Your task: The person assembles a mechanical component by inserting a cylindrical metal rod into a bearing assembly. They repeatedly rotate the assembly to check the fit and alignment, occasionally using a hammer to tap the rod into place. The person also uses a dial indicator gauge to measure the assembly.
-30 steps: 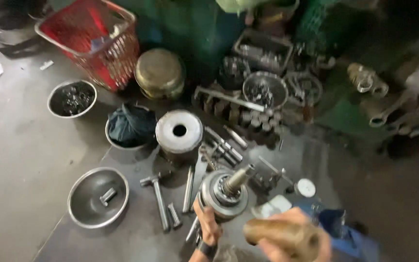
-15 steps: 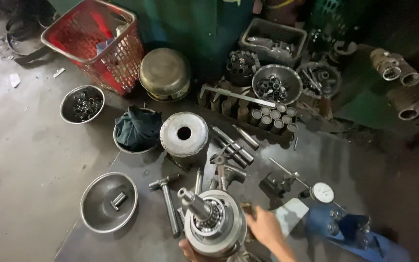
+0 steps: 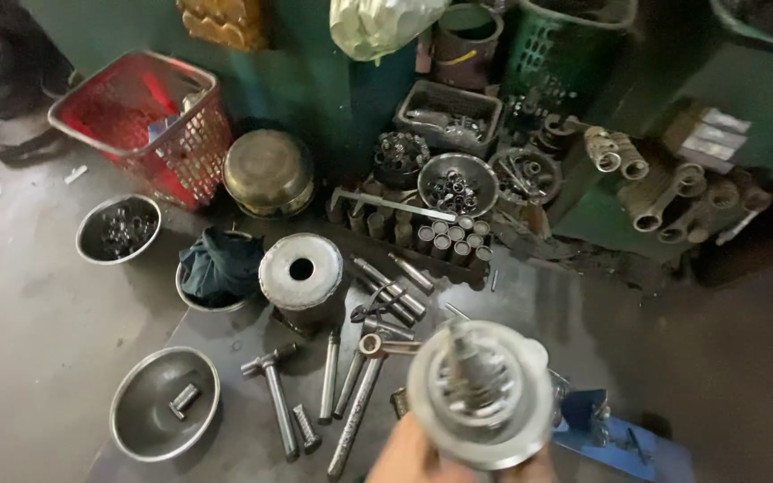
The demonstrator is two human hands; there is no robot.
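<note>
Round metal clutch assembly (image 3: 480, 394) held up close to camera, below-right of the holed steel cylinder (image 3: 301, 270), shaft axis pointing at lens, one hand (image 3: 413, 452) gripping underneath; which hand unclear.

Hub assembly (image 3: 480, 394) dull grey metal, probably oily; basket (image 3: 136, 125) red plastic.

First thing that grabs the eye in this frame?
The round metal assembly with a central shaft, held up close to the camera at bottom centre by a hand beneath it. Behind it, hammers and steel rods lie spread on the floor, and a red plastic basket stands out at upper left.
</note>
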